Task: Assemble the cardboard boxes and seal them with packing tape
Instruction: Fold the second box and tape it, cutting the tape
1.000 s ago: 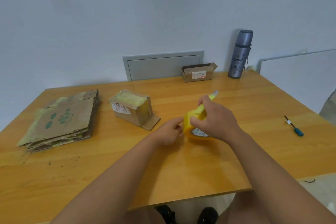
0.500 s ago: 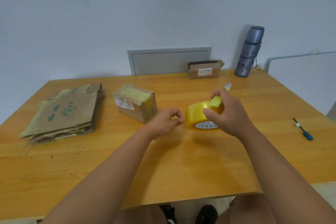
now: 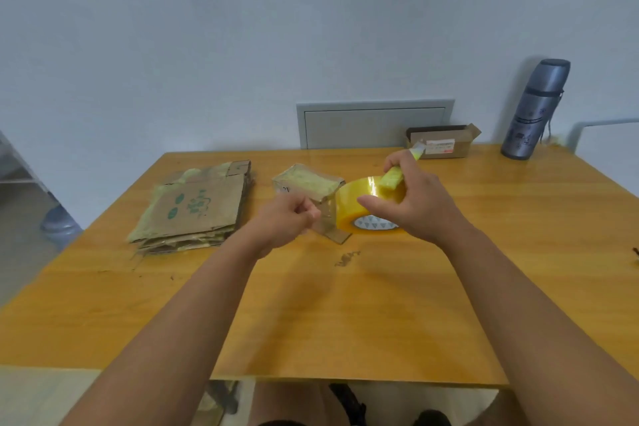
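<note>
Gripping the yellow tape roll [image 3: 366, 207] with your right hand [image 3: 415, 204], you have your fingers [image 3: 371, 202] curled over its rim, and the same hand holds a yellow utility knife [image 3: 392, 178] whose blade end pokes out above your knuckles. The roll is lifted just above the worktop [image 3: 345, 304], near its middle. Your left hand [image 3: 283, 221] sits just to the left of the roll, fingers clenched and pinching the free end of a clear tape strip [image 3: 326, 214] stretched from the roll. Behind that strip stands a small taped cardboard box [image 3: 307, 183], one loose flap lying flat on the worktop. Farther left lies a stack of flattened cardboard boxes [image 3: 197, 207] with green print on top. At the far edge rests an open cardboard box [image 3: 444, 142] with a white label, and to its right a grey flask [image 3: 534, 111] stands upright against the wall.
</note>
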Demonstrator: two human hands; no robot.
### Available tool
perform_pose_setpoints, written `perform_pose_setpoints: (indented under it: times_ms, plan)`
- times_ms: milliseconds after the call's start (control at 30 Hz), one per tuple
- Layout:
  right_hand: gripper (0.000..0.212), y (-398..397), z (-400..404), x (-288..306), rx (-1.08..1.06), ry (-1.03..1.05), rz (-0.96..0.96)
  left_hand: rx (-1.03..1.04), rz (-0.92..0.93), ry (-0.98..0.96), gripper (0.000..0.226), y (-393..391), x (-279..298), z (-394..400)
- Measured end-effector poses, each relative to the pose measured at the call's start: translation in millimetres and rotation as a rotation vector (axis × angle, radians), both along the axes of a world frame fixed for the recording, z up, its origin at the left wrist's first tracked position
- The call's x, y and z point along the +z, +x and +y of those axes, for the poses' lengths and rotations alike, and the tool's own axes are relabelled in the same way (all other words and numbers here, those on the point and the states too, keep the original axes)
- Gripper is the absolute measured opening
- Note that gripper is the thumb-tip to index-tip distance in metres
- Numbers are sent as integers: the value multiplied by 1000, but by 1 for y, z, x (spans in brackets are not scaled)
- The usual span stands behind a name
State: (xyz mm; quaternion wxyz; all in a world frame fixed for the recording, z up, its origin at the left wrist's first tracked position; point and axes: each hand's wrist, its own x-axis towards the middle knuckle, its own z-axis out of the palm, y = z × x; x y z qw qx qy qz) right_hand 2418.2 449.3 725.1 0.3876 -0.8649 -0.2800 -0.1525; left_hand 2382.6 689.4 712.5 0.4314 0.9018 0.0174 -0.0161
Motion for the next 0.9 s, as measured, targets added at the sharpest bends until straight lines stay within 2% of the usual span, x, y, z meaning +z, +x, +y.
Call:
perform_pose_setpoints:
  times_ms: [133,233,300,400,467,567,667,900]
  plan:
    - [53,21,-6,-1,-212,-299,-49,103,-37,-154,19,3,9,16]
    - [53,37,-11,-6,-245,-382,27,113,-9,-203,20,11,9,14]
    - [51,45,-8,-9,-203,-352,100,189,7,-325,17,21,4,8]
    - [45,60,0,-15,-101,-167,253,334,29,-587,11,32,-4,-1]
    - [42,70,5,-18,-49,-75,342,388,14,-677,10,37,-9,-1]
    - [34,85,16,-18,57,-17,495,407,0,-720,18,43,-13,2]
    - [23,95,28,-21,151,-8,594,391,-12,-739,12,47,-11,2]
    - [29,93,25,-21,83,-8,547,348,-28,-702,19,51,-13,4]
